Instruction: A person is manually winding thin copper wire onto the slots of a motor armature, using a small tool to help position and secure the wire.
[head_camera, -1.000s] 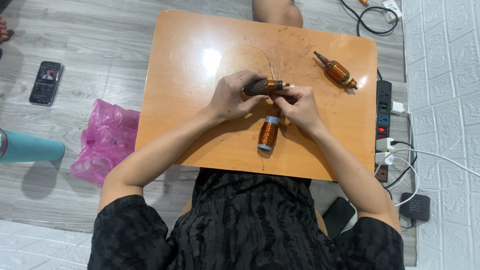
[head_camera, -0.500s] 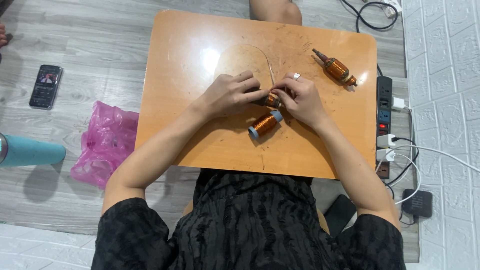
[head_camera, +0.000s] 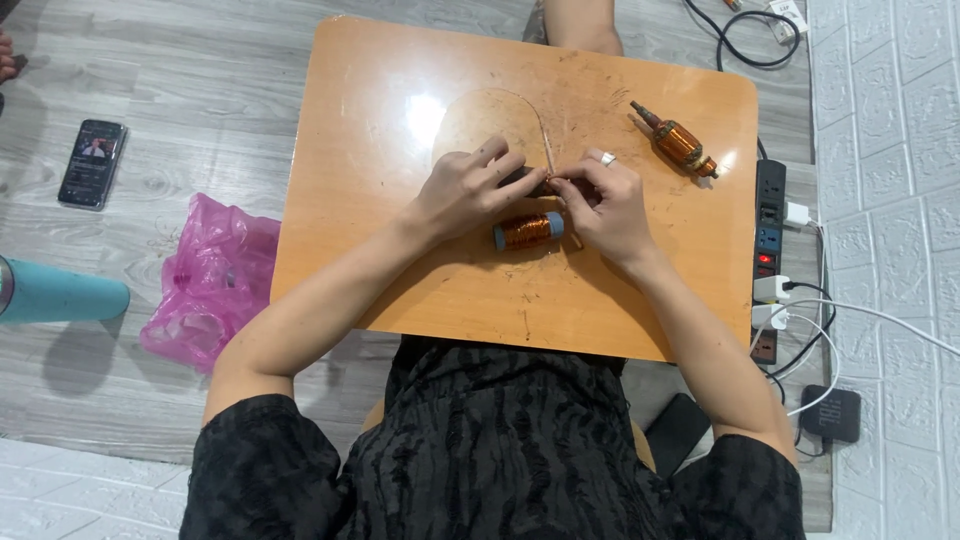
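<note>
Left hand (head_camera: 465, 190) and right hand (head_camera: 605, 205) meet mid-table (head_camera: 350, 200), fingers of both curled shut on a small dark part (head_camera: 530, 182) pinched between them. Most of that part is covered by fingers, can't tell what it is. Thin copper wire (head_camera: 546, 150) runs up from the pinch point and loops back across the table top (faint, hard to trace the full loop). Copper wire spool (head_camera: 528, 231) lies on its side just below the hands, near both, contact unclear. Ring (head_camera: 607, 158) on one right-hand finger.

Counts: one spool, one wound motor armature (head_camera: 678, 142) well apart at the upper right, one power strip (head_camera: 768, 255) off the table's right edge, one phone (head_camera: 92, 163), one pink bag (head_camera: 210, 280), one teal bottle (head_camera: 60, 292) cut off at the left frame edge.
</note>
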